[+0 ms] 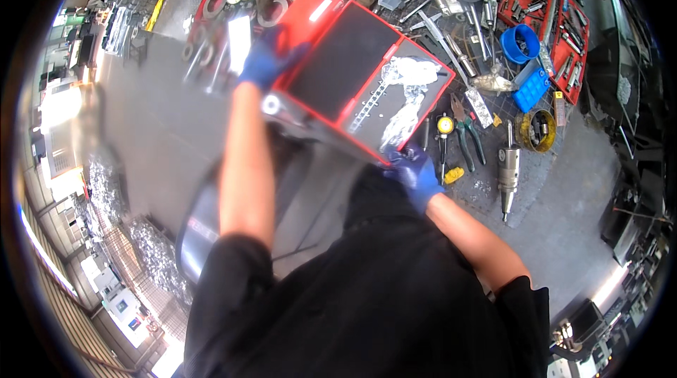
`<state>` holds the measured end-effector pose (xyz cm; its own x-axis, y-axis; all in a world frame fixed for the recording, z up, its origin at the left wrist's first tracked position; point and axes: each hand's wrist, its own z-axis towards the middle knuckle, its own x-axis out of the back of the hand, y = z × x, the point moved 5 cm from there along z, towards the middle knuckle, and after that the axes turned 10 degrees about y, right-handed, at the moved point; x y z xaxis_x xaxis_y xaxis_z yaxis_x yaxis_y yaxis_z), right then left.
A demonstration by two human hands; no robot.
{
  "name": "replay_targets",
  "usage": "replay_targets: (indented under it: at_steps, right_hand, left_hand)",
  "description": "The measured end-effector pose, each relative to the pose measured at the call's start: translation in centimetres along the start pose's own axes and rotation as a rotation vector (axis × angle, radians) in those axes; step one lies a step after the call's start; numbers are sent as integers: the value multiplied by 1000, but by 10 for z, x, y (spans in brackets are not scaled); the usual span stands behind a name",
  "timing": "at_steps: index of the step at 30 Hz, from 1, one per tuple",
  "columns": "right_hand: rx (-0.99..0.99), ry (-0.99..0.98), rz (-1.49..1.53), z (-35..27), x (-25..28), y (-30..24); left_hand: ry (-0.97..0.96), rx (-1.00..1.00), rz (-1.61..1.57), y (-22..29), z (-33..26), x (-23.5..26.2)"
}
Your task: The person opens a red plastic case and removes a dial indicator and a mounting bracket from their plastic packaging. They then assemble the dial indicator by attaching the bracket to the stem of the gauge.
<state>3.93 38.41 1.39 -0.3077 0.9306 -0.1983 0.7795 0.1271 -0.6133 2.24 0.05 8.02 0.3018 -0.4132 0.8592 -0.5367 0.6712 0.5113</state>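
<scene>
Because the case [352, 68] seems stiff, its rim suits holding: right hand [416, 172] grasps its near corner, left hand [264, 64]'s grip unclear.

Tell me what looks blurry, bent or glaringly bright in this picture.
Head view: the left hand in its blue glove is smeared, while the pliers look fairly crisp; head view: the crumpled wrapping in the red case glares white, as does the paper beside the left hand; head view: the ribbed panelling at lower left curves along the dark rim.
</scene>
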Motion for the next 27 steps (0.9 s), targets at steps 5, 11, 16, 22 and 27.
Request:
replay_targets:
  at_steps: [5,11,16,22,27]
  right_hand:
    - [28,-69,-451,27,-9,35]
    - [107,-133,-624,32,-10,32]
    - [152,-246,-644,18,-1,8]
    - [148,-183,-521,-12,26,-25]
    - [128,-242,-173,-36,40,-38]
  left_hand:
    - [19,-22,-48,2,-5,3]
    - [338,-114,-65,31,-33,27]
    - [407,-113,-353,74,-91,6]
    - [265,-44,-546,108,-178,-32]
    - [-69,-44,-604,158,-224,-55]
